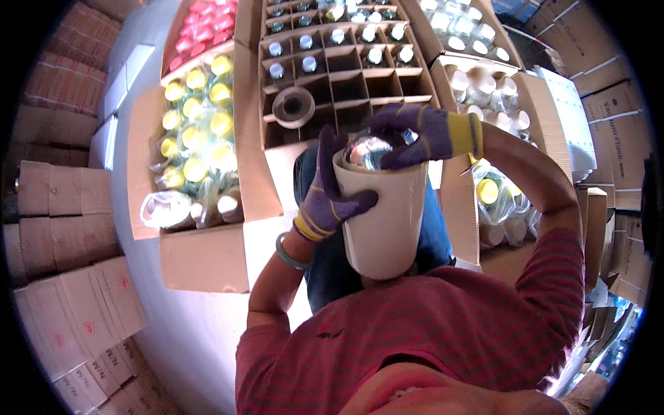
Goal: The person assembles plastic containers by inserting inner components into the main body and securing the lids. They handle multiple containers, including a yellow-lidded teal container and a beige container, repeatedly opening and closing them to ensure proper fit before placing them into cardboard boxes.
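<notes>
A tall cream-white flask casing (384, 221) stands against my body, its mouth facing away from me. Its side is gripped by my left hand (332, 187), in a purple and yellow glove, with the thumb across the front. Inside the mouth sits a shiny, silvery flask liner (371, 151). My right hand (415, 136), gloved alike, curls over the mouth with its fingers around the liner; some fingertips are hidden. Just beyond, a pale round collar (293, 107) lies on the dividers of a cardboard carton (268, 138).
Several silvery-capped liners (308, 64) stand in the carton's cells. To the left, an open box (145, 166) holds yellow-topped pieces in plastic; red ones (204, 28) lie behind. Another open box (546, 117) with white-topped pieces stands right. Stacked cartons (76, 318) line the left side.
</notes>
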{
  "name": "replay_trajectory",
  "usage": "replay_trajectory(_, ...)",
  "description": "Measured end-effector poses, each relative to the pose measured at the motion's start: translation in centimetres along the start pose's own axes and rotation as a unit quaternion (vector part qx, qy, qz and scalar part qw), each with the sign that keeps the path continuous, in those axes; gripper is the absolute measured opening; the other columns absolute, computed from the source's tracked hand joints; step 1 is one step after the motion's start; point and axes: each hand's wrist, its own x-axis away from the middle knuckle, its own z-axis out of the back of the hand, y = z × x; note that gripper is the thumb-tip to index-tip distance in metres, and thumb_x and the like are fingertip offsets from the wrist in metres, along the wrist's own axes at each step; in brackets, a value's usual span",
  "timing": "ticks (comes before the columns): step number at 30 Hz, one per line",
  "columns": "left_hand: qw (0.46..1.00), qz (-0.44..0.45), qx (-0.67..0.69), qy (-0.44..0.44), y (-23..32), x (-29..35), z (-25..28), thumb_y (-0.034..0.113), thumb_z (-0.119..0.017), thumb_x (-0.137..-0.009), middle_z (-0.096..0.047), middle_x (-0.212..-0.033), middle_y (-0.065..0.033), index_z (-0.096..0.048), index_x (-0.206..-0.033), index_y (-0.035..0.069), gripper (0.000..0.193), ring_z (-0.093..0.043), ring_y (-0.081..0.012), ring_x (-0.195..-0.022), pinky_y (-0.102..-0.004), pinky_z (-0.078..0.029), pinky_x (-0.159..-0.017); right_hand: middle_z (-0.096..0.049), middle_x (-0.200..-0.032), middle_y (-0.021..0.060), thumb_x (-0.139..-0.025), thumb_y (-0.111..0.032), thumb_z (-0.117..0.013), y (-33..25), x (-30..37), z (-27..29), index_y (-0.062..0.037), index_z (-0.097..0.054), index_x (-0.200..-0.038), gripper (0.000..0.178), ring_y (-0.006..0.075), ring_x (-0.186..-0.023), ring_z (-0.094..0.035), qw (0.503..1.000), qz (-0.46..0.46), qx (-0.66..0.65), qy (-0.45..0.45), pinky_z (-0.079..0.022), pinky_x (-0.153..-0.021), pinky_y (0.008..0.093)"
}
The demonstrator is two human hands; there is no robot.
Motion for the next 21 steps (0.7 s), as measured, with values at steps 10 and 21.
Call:
replay_trajectory(10, 0.989, -0.062, -0.136, 0.025, 1.4, 0.6, -2.5, 0.023, -0.089, -0.06, -0.029, -0.149, -0.0206, -0.005, -0.152, 0.006, 0.125, -0.034, -0.0312, -0.136, -0.0417, -0.033, -0.11, -0.07, -0.095, 0.012, -0.077, -0.062, -0.061, -6.0, -0.6, 2.6, -0.0107, -0.066, -0.112, 0.062, 0.0288, -0.089, -0.067, 0.943, -0.156, 0.214, -0.202, -0.051, -0.08, 0.0374)
replay_trajectory(21, 0.992, -0.092, -0.085, -0.021, 2.4, 1.6, -4.9, 0.027, -0.084, -0.067, -0.022, -0.152, -0.0206, -0.008, -0.151, 0.0, 0.116, -0.028, -0.0337, -0.139, -0.0432, -0.025, -0.113, -0.07, -0.092, 0.0131, -0.074, -0.049, -0.07, -4.7, 1.0, 1.3, -0.0122, -0.068, -0.111, 0.052, 0.0297, -0.087, -0.067, 0.899, -0.245, 0.226, -0.283, -0.052, -0.079, 0.0369)
